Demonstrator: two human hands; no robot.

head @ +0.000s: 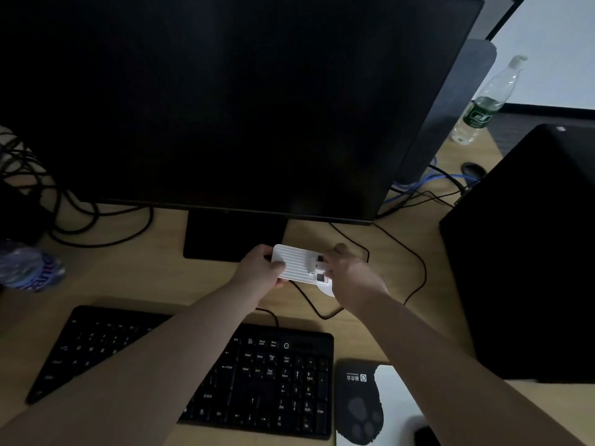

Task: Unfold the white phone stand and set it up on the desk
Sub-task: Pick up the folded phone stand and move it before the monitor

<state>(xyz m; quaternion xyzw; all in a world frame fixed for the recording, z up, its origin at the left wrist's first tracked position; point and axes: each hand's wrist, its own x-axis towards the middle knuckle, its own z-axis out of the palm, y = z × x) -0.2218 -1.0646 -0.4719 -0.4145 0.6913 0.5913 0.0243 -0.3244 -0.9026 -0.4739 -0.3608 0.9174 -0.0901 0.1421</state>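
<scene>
- Gripping the white phone stand (301,264) from both ends, the person holds it just above the wooden desk (167,272), in front of the monitor's base (231,236).
- The left hand (260,267) is closed on the stand's left edge, thumb lying across the ribbed face.
- The right hand (349,268) is closed on the stand's right end, fingers curled over the hinged part where small dark and white pieces show.
- The stand looks like a flat ribbed slab, tilted slightly; a rounded white piece (326,289) shows beneath its lower right corner, and whether that piece touches the desk cannot be told.
- A black cable (415,262) loops on the desk under and to the right of the hands.
- A black keyboard (273,378) lies nearer the person, partly covered by the left forearm.
- A dark wrist rest (359,403) with a paw print sits just right of the keyboard.
- A black computer tower (528,252) stands at the right, and a clear plastic bottle (486,101) stands behind it.
</scene>
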